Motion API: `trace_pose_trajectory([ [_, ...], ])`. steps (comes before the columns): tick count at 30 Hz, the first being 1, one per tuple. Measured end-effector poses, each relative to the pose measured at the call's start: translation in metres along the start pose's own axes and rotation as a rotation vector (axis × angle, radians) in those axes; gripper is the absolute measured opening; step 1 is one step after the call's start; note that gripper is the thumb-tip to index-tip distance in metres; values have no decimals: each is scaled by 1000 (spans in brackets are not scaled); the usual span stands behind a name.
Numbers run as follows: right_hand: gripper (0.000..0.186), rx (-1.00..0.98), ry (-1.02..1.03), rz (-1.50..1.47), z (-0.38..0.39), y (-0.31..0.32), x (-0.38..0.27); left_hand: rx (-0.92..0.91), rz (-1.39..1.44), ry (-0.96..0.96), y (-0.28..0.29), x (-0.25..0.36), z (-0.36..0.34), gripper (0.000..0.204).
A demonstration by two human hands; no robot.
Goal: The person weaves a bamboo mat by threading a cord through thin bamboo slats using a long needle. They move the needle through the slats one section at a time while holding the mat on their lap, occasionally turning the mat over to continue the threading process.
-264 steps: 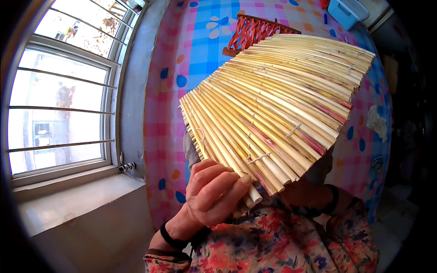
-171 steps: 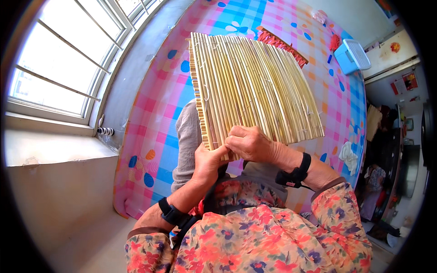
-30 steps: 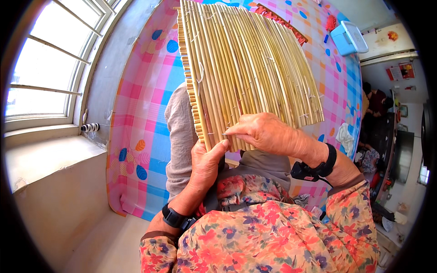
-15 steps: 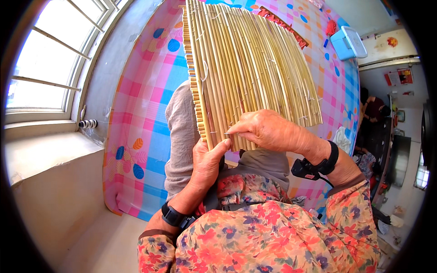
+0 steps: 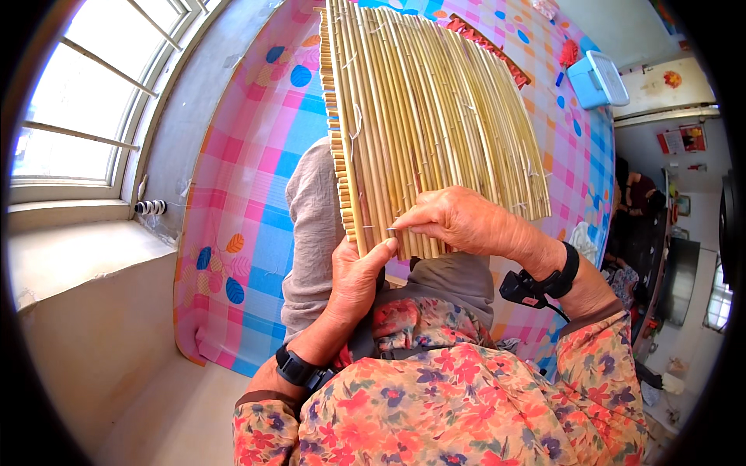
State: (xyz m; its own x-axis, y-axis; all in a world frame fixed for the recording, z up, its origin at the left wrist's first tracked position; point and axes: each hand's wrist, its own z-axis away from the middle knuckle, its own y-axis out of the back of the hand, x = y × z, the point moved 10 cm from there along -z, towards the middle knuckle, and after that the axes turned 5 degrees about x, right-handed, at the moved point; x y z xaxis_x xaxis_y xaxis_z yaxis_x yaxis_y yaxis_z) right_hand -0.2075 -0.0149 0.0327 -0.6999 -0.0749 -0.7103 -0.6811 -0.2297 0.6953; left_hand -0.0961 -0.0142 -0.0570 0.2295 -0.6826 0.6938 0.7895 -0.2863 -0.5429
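A mat of straight yellow reed stalks (image 5: 443,128), tied side by side with thin white string, rests across my lap and stretches away from me. Its near left corner is gripped by my left hand (image 5: 357,279), thumb on top and the other fingers mostly hidden beneath. My right hand (image 5: 458,221) lies over the near part of the mat, thumb and forefinger pinched at a short whitish bit beside a stalk. What exactly is in that pinch is too small to make out. A loose loop of white string (image 5: 357,122) hangs near the left edge.
A checked pink-and-blue sheet (image 5: 256,186) spreads under me. Beyond the mat are a red-trimmed strip (image 5: 497,50) and a light blue lidded box (image 5: 597,78). A barred window (image 5: 85,101) and sill (image 5: 85,256) stand at left. Another person (image 5: 639,194) is at far right.
The mat has shifted very slightly to the right in the picture. Both hands keep nearly the same hold and place.
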Motion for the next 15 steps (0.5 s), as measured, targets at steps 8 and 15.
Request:
trace_pose_trajectory([
  [8, 18, 15, 17, 69, -3, 0, -5, -3, 2, -10, -1, 1, 0, 23],
  [15, 11, -149, 103, 390, -19, -5, -34, 28, -8, -45, 4, -1, 0, 19],
])
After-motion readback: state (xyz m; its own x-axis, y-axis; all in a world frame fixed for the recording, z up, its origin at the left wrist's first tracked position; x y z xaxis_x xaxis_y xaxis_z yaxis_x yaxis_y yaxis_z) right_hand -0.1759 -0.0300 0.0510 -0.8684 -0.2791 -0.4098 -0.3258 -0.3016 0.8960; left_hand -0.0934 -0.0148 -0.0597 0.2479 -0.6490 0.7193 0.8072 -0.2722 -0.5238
